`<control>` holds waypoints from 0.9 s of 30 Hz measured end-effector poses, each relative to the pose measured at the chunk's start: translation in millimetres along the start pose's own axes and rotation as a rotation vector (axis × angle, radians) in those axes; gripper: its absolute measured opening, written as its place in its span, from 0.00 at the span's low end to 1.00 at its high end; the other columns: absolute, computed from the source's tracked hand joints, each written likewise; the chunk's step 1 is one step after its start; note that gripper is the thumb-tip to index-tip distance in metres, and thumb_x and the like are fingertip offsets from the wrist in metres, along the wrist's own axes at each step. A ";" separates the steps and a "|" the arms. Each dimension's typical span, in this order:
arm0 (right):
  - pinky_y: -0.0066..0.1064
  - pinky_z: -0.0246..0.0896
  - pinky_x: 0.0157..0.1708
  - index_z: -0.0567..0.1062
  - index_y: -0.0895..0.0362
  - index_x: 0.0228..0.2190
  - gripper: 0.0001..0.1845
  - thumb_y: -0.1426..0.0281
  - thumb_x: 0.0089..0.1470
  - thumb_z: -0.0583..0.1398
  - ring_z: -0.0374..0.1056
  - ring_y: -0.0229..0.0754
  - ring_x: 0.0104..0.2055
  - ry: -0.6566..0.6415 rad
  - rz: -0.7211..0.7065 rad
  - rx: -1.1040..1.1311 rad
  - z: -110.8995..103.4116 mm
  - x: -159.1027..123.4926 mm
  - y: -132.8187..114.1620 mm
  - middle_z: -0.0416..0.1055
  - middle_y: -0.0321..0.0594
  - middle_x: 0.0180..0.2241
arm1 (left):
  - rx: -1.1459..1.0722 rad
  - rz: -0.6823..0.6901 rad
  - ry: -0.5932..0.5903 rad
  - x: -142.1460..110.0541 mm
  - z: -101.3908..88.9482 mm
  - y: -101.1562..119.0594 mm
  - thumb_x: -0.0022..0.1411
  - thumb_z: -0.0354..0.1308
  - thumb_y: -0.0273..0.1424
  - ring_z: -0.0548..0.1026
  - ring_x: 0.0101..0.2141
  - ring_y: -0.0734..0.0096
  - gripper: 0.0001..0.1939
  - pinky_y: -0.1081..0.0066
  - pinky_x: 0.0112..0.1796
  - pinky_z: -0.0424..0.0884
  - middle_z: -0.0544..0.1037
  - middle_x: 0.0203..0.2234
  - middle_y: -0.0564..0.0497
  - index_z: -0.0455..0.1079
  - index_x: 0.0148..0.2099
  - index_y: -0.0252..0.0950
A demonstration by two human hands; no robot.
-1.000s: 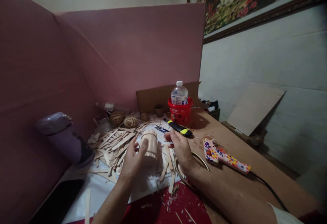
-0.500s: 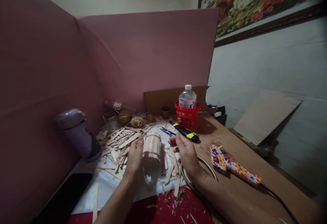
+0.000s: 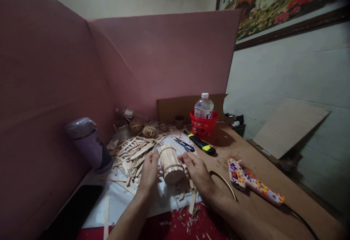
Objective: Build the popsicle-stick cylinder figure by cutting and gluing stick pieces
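A small barrel-shaped cup of pale craft sticks [image 3: 171,159], with a band round each end, is tilted between my hands, one end facing me. My left hand [image 3: 150,170] is curled along its left side, thumb up, fingertips against the lower wall. On the other side, my right hand [image 3: 198,172] has thumb and forefinger closed at the cup's edge. Loose craft sticks [image 3: 133,156] lie heaped to the left and beneath the cup. Small blue-handled snips [image 3: 186,145] lie just behind it.
A flowered glue gun [image 3: 254,183] with a cord lies right, near a brass-coloured ring [image 3: 224,181]. Behind are a black-yellow utility knife [image 3: 201,143], a red bucket [image 3: 203,127] holding a bottle [image 3: 204,107], and twine balls [image 3: 149,131]. A purple tumbler [image 3: 91,145] and black phone [image 3: 73,211] stand left.
The cup has tilted, its near end swinging to the right. My right hand has come in from a gap to touch it. The view has shifted slightly left.
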State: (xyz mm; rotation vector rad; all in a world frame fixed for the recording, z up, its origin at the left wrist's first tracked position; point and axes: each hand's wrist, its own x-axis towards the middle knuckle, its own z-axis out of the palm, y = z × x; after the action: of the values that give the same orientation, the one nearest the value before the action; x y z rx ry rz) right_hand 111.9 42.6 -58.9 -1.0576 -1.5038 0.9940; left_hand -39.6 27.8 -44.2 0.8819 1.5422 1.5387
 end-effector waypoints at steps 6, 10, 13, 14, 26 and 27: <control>0.35 0.60 0.39 0.75 0.57 0.31 0.24 0.54 0.60 0.48 0.68 0.46 0.38 -0.017 -0.073 -0.086 -1.0 -3.5 -0.5 0.72 0.43 0.33 | -0.013 0.055 -0.024 -0.6 1.6 -1.1 0.47 0.59 0.54 0.72 0.26 0.67 0.26 0.69 0.28 0.70 0.73 0.24 0.51 0.68 0.32 0.35; 0.34 0.61 0.38 0.74 0.56 0.30 0.22 0.55 0.60 0.49 0.68 0.46 0.38 0.029 -0.101 -0.085 -1.4 -5.5 -2.5 0.72 0.42 0.33 | -0.016 0.100 0.002 -1.2 3.2 -5.1 0.50 0.56 0.53 0.74 0.32 0.64 0.25 0.66 0.35 0.71 0.75 0.28 0.48 0.70 0.34 0.35; 0.34 0.61 0.38 0.74 0.56 0.30 0.21 0.56 0.60 0.49 0.68 0.46 0.37 0.047 -0.123 -0.074 -1.6 -7.1 -5.3 0.71 0.41 0.31 | 0.007 0.141 0.031 0.7 1.4 -8.6 0.51 0.57 0.51 0.74 0.35 0.61 0.23 0.65 0.37 0.70 0.76 0.30 0.46 0.71 0.35 0.34; 0.34 0.61 0.39 0.74 0.55 0.30 0.20 0.56 0.61 0.49 0.68 0.46 0.37 0.049 -0.131 -0.069 -1.7 -7.6 -6.2 0.71 0.40 0.31 | 0.015 0.155 0.044 1.6 0.4 -9.3 0.52 0.57 0.50 0.74 0.36 0.61 0.23 0.64 0.38 0.70 0.76 0.31 0.46 0.71 0.35 0.34; 0.32 0.60 0.41 0.73 0.55 0.32 0.16 0.60 0.61 0.50 0.68 0.44 0.39 0.108 -0.203 -0.030 -2.7 -9.4 -8.9 0.71 0.40 0.33 | -0.013 0.230 0.250 25.8 -18.4 -4.8 0.57 0.53 0.48 0.73 0.38 0.62 0.21 0.65 0.39 0.68 0.75 0.36 0.47 0.70 0.43 0.36; 0.32 0.60 0.41 0.73 0.55 0.32 0.16 0.61 0.62 0.51 0.68 0.44 0.40 0.100 -0.208 -0.025 -2.7 -10.1 -9.2 0.71 0.40 0.33 | -0.018 0.228 0.256 27.2 -19.3 -5.6 0.57 0.53 0.47 0.73 0.38 0.62 0.22 0.64 0.40 0.68 0.76 0.37 0.47 0.69 0.44 0.36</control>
State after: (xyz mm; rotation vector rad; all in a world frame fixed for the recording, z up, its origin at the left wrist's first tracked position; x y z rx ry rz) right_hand 114.5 30.5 -52.4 -0.9327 -1.5125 0.7689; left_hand -69.1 42.8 -51.6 0.9029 1.6477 1.8868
